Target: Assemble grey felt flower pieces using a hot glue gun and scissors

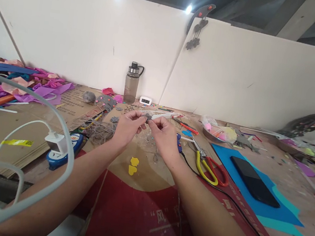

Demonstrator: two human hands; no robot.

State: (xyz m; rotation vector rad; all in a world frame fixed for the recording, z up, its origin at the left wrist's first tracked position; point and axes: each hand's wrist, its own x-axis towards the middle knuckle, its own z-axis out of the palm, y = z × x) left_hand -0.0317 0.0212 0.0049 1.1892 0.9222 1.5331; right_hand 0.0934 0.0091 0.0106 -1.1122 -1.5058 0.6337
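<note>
The left forearm from the lower left and the right forearm from the lower right extend bare toward the frame's centre, where the left hand and the right hand nearly meet, each pinching.

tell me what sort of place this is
Probably a handicraft workspace: a heap of colourful paper or fabric scraps at the left, two yellow cutouts lying on printed cardboard, and a grey crescent-shaped ornament at the top of the white partition.
</note>
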